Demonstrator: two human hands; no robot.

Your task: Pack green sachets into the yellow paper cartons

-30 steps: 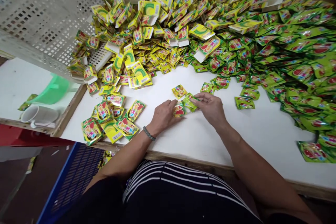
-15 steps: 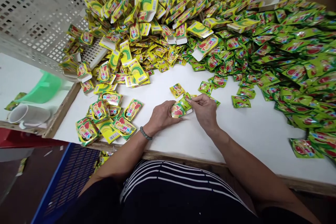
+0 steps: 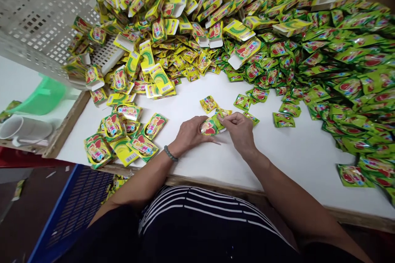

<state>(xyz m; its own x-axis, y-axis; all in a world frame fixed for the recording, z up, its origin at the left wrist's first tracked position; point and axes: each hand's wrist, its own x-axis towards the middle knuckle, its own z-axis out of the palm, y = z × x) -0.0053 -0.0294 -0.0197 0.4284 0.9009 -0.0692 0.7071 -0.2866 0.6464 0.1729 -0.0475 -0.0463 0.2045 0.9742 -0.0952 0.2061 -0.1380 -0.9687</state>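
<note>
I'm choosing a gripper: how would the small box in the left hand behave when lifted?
The small box in the left hand is probably fairly stiff, given its flat printed face. Its thin white flap suggests squeezing might crush it. Being flat-sided, it seems unlikely to roll.

White table [image 3: 197, 168]: brightly, evenly lit
Green packets [image 3: 348, 86]: small pale glints on shiny wrapping
Left hand [image 3: 190, 134]: faint, soft shadow beside it
Dark shirt [image 3: 197, 238]: nearly black, folds lost
Floor [image 3: 27, 213]: dim
White crate [image 3: 31, 47]: stretched toward the corner, slightly blurred
Printed boxes [image 3: 143, 146]: smallest lettering too soft to read
</note>
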